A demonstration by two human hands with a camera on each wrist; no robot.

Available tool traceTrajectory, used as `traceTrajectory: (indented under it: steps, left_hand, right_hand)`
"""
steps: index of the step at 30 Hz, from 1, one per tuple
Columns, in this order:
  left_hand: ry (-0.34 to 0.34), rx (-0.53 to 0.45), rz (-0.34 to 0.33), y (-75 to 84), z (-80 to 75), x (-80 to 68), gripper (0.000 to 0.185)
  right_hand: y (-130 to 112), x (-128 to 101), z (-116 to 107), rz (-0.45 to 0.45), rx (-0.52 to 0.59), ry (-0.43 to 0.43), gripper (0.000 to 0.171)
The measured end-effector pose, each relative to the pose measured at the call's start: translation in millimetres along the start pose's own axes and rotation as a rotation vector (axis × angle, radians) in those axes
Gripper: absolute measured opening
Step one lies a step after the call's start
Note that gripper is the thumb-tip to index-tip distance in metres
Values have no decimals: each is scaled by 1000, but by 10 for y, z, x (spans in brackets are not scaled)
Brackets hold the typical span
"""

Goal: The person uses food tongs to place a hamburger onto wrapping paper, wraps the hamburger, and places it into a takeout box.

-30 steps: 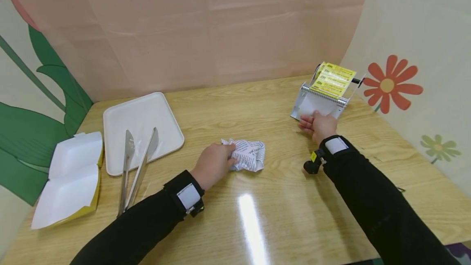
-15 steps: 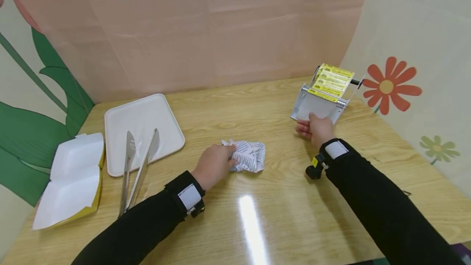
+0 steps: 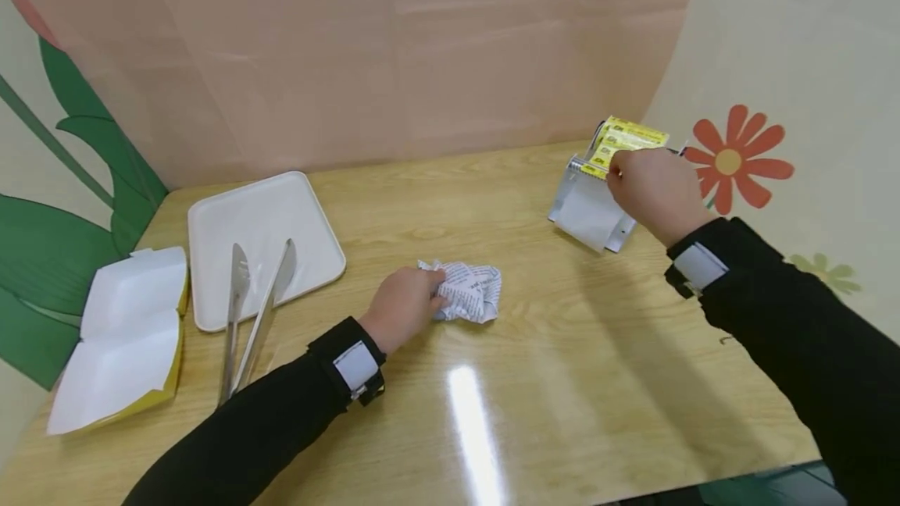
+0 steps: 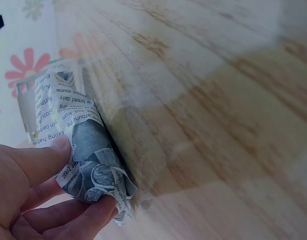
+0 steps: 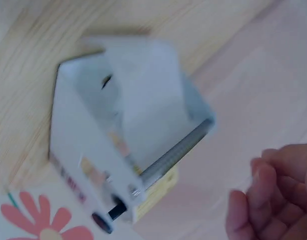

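Observation:
A small packet wrapped in newsprint-patterned paper [image 3: 469,291] lies on the table. My left hand [image 3: 402,307] pinches its left end; in the left wrist view the thumb [image 4: 56,155] lies along the near side, fingers below. At the back right stands a metal label dispenser [image 3: 562,197] carrying a strip of yellow labels [image 3: 629,133]. White backing paper [image 3: 593,213] hangs down over its front. Above the dispenser's right side is my right hand [image 3: 657,186], fingers loosely curled. In the blurred right wrist view, that hand [image 5: 276,197] is apart from the dispenser's roller [image 5: 176,155], with nothing visible in the fingers.
Metal tongs [image 3: 260,318] rest partly on a white tray [image 3: 218,209] at the left. Beside them an open takeaway box [image 3: 123,342], white inside and yellow outside, stands near the left edge. A pink sheet [image 3: 394,53] hangs behind the wooden table [image 3: 562,381].
My right hand has risen from the dispenser's front to above its right side. The white backing paper now hangs lower in front. The left hand keeps its hold on the packet.

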State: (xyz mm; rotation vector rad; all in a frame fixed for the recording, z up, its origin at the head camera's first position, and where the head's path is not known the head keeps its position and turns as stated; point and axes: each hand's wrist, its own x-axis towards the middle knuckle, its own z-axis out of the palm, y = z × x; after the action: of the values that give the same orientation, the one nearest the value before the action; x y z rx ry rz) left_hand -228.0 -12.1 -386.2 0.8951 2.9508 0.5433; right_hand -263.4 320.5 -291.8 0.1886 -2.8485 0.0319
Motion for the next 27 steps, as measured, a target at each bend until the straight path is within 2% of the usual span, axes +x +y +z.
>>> traceTrajectory:
  steps: [1,5,10,15,20,27]
  left_hand:
    - [-3,-3,-1,-6,4,3,42]
    - [-13,4,7,0,51,11,41]
    - [2,-26,13,9,105,28,40]
    - [-13,-106,-19,12,82,71,40]
    - [-33,-152,-24,-2,67,90,39]
    - [-14,-117,6,11,48,104,40]
  right_hand:
    - [31,42,20,-8,-28,26,16]
    - [150,166,201,-4,-95,5,16]
    - [249,247,389,-6,-138,40,11]
    - [285,262,391,1,-151,46,10]
    - [334,256,395,11,-167,13,12]
    - [379,262,370,-2,-162,37,14]
